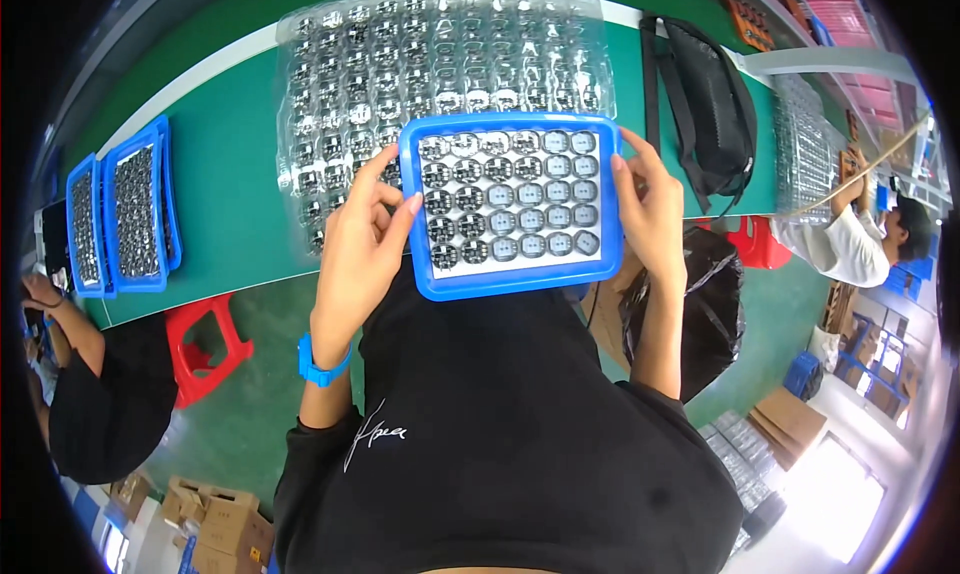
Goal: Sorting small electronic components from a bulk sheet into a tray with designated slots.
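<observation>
I hold a blue-rimmed tray (pixel 512 280) over my lap at the table's near edge; it carries rows of small round parts, dark ones to the left and silvery ones to the right. My left hand (pixel 362 244) grips its left rim, fingers curled over the edge. My right hand (pixel 648 209) clasps the right rim, thumb on the frame. Behind the tray lies a clear plastic blister sheet (pixel 330 84) with several rows of the same round parts, resting on the green table (pixel 230 214). A blue wristband sits on my left wrist.
Two more blue trays (pixel 135 214) of dark parts lie at the table's left. A black bag (pixel 705 104) sits at the right, and another clear sheet (pixel 800 154) beyond it. Red stool (pixel 205 344) below; a person sits on each side; cardboard boxes (pixel 215 519) on the floor.
</observation>
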Motion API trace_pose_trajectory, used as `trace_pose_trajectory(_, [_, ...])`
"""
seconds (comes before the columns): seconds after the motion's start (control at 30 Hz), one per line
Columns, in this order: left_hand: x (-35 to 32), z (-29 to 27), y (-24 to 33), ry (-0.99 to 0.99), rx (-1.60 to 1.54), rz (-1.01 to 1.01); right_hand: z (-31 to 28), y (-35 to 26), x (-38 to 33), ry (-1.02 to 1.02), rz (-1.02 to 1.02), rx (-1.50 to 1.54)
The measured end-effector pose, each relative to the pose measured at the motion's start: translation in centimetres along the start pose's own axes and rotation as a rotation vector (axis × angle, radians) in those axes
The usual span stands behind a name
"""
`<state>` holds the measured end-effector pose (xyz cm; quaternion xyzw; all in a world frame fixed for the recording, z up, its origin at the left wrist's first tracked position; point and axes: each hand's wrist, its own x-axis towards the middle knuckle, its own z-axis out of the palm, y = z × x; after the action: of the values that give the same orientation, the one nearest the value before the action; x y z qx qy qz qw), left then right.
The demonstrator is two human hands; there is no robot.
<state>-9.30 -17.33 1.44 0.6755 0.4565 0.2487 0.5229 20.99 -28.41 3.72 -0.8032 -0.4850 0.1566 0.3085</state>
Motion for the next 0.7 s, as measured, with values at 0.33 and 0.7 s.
trace_pose_trajectory(0.33, [2.7,-2.1,2.2,0.064,0.313,0.25,-1.8,-1.3,3.9,0.014,-0.303,-0.066])
trace_pose_trajectory(0.7, [16.8,-1.2,1.5,-0.434,0.665,0.749,5.7,-6.7,15.6,-0.735,-0.608,-0.291])
